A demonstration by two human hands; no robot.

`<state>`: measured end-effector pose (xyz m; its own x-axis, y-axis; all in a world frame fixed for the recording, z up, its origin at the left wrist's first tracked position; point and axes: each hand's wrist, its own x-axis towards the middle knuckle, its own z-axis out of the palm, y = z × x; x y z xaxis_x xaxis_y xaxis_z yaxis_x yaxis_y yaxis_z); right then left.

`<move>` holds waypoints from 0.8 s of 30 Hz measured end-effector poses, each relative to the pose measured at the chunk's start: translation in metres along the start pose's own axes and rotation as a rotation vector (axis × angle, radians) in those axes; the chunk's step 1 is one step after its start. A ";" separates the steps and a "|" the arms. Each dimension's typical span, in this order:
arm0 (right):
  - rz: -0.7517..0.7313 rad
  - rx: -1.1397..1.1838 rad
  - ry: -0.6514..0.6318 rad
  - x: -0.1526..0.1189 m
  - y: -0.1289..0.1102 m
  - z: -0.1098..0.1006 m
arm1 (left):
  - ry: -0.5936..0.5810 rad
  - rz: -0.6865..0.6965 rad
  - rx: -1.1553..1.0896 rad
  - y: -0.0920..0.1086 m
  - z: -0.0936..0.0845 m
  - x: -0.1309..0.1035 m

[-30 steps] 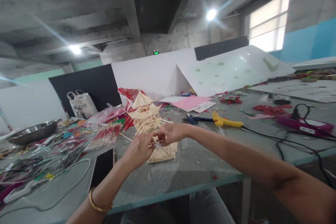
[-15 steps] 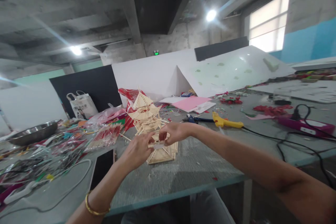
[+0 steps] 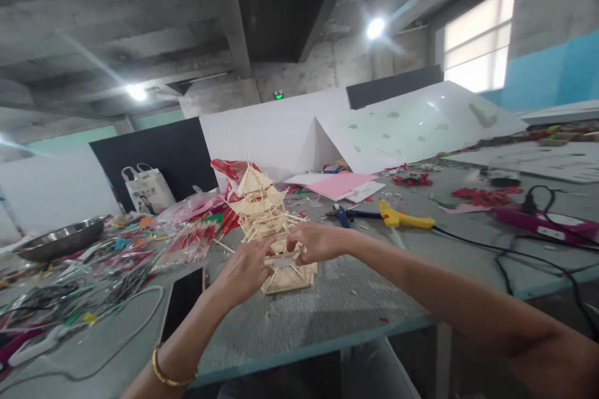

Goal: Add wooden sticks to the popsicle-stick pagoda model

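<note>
A pale wooden stick pagoda with stacked roofs stands upright on the grey table. My left hand is at the left side of its lower tier, thumb and fingers curled around a small pale piece. At the right side of the same tier is my right hand, its bent fingers closed on the other end of that piece. The fingertips partly cover the piece, so its full shape is hidden.
A phone lies left of the pagoda, near a white cable. Further left are plastic-wrapped bundles and a metal bowl. To the right lie blue-handled pliers, a yellow glue gun and a purple power strip.
My right hand has shifted slightly right and down, with its fingers lower beside the tier. My left hand has barely moved.
</note>
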<state>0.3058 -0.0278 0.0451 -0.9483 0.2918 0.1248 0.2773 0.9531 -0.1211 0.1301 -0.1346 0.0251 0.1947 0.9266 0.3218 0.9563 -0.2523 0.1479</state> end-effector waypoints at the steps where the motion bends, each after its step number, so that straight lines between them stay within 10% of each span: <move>1: -0.003 0.000 0.005 0.000 0.001 0.001 | 0.002 -0.001 0.000 -0.001 0.000 -0.001; 24: -0.014 -0.002 -0.008 0.013 0.008 0.010 | 0.100 0.052 0.046 -0.010 0.021 0.002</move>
<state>0.2941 -0.0171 0.0359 -0.9533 0.2779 0.1181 0.2645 0.9572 -0.1178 0.1251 -0.1244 0.0042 0.2241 0.8795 0.4198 0.9549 -0.2842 0.0857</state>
